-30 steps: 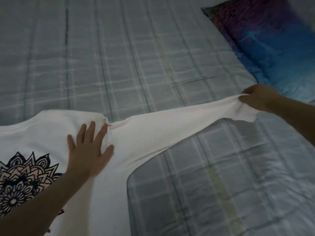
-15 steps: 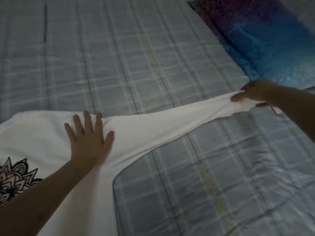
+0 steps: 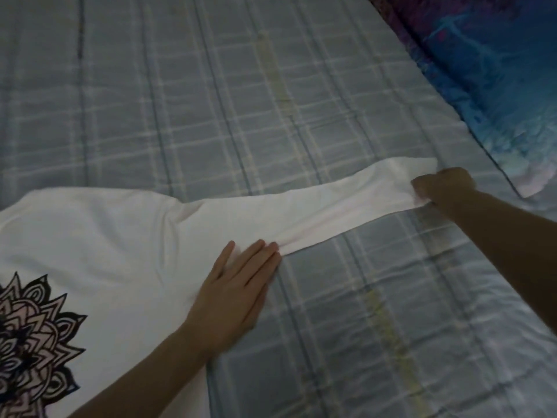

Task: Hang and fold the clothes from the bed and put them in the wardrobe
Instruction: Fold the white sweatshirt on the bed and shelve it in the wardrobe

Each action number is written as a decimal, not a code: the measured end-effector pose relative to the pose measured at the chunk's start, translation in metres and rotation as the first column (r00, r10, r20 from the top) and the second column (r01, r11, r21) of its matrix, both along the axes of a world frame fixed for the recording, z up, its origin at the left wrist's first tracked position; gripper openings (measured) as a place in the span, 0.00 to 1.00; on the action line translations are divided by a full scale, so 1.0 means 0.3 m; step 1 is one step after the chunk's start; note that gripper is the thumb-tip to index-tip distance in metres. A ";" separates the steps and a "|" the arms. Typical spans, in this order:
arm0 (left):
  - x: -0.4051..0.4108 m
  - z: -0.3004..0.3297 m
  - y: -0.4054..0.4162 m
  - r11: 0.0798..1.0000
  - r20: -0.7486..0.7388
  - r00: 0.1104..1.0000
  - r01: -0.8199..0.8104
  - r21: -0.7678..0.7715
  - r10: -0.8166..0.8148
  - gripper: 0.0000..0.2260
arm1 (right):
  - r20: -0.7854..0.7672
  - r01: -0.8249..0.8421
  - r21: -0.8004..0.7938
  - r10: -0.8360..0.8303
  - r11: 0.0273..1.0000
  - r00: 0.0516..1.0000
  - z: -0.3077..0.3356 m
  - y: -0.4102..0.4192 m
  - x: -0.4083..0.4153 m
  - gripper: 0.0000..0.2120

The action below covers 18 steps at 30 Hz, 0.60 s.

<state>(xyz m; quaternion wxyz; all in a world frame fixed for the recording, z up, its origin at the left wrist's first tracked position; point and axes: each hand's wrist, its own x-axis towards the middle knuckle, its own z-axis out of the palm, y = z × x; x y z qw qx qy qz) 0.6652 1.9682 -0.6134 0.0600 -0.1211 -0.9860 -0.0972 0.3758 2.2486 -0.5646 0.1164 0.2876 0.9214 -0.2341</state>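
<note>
Bed (image 3: 211, 95): plaid sheet in grey-blue with pale and yellowish stripes, filling nearly the whole view. Cloth lies mostly flat; light creases at lower right.

Shirt (image 3: 99, 236): white, long-sleeved, spread flat on the bed at left and lower left. Its body runs off the left and bottom edges of the view. Black and pink mandala print (image 3: 30, 342) at the lower left, cut off by the frame edge.

Pillow (image 3: 488, 79): dark blue and purple pattern, upper right corner, lying on the bed. Its near edge runs diagonally down to the right. Its lower corner is close to the sleeve end and the right hand, not touching as far as can be told.

Sleeve (image 3: 331, 206): stretched out from the shirt's shoulder toward the right, rising slightly toward the cuff. Lies on the sheet along most of its length. The cuff end fans out just above the right hand.

Left hand (image 3: 238, 288): flat, fingers straight and together, palm down. Presses the shirt at the armpit, where the sleeve's lower edge meets the body. Fingertips sit right at the cloth's edge; outer side of the hand overlaps bare sheet.

Right hand (image 3: 443, 185): fingers curled, gripping the sleeve near the cuff. Forearm enters from the right edge.

Open room: wide bare sheet above the shirt, across the whole upper left and centre. More bare sheet below the sleeve, between the two forearms. Tightest spot is at right, by the pillow.
</note>
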 end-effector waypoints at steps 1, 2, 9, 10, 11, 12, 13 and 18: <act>-0.006 0.014 -0.001 0.997 -0.023 0.998 -0.063 0.034 0.064 0.17 | -0.045 0.014 -0.070 -0.017 0.997 0.999 -0.003 0.007 -0.006 0.27; -0.013 0.027 -0.003 0.992 -0.036 0.993 -0.115 0.051 0.117 0.14 | -0.088 0.041 -0.140 -0.054 0.989 0.995 0.000 0.016 -0.012 0.24; -0.041 0.074 0.025 0.995 -0.030 0.999 0.044 0.092 -0.041 0.15 | -0.233 0.113 -0.323 -0.195 0.939 0.953 0.048 0.139 -0.011 0.14; -0.031 0.065 0.035 0.990 0.017 0.998 0.059 0.128 -0.062 0.16 | -0.221 0.124 -0.320 -0.202 0.939 0.954 0.044 0.153 -0.005 0.20; -0.020 0.049 0.041 0.983 0.064 0.995 0.062 0.172 -0.074 0.18 | -0.206 0.140 -0.326 -0.215 0.935 0.955 0.038 0.159 0.002 0.24; -0.014 0.033 0.040 0.977 0.097 0.991 0.071 0.199 -0.092 0.18 | -0.178 0.172 -0.337 -0.242 0.926 0.954 0.031 0.162 0.009 0.25; -0.012 0.024 0.036 0.975 0.108 0.988 0.089 0.204 -0.112 0.18 | -0.130 0.218 -0.377 -0.284 0.900 0.950 0.020 0.166 0.013 0.26; -0.013 0.014 0.022 0.969 0.136 0.977 -0.184 0.167 0.162 0.21 | 0.061 0.351 -0.563 -0.386 0.748 0.921 -0.006 0.167 0.029 0.18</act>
